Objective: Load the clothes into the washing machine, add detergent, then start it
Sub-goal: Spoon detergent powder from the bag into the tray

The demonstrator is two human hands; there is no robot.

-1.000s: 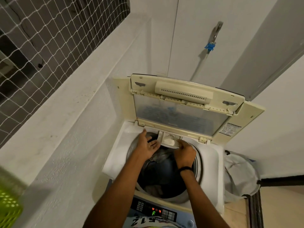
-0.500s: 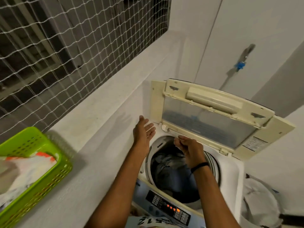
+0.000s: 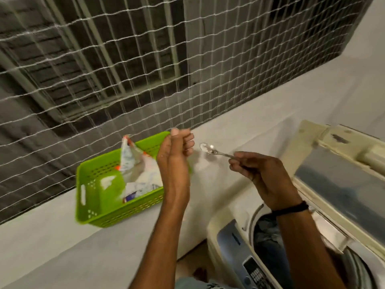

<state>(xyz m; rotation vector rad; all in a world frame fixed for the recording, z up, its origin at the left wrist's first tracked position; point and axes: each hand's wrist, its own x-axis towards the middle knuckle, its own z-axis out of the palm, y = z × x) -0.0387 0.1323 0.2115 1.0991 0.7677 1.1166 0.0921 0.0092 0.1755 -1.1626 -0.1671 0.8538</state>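
Observation:
A green plastic basket [image 3: 100,207] sits on the white ledge [image 3: 52,243] and holds an opened detergent pouch [image 3: 135,165]. My right hand [image 3: 260,174] is shut on a metal spoon [image 3: 210,150] whose bowl points left, between the basket and the washer. My left hand [image 3: 177,151] is raised by the basket's right rim, fingers curled, holding nothing. The top-load washing machine [image 3: 227,230] is at the lower right with its lid [image 3: 337,176] up. Dark clothes [image 3: 268,236] lie in the drum.
White netting [image 3: 145,59] over a window grille fills the upper view behind the ledge. The washer's control panel [image 3: 256,272] is near the bottom edge. The ledge runs from lower left to upper right beside the washer.
The view has swung left from the washer to the ledge. Both hands have left the drum opening and moved toward the basket. The spoon now shows in my right hand.

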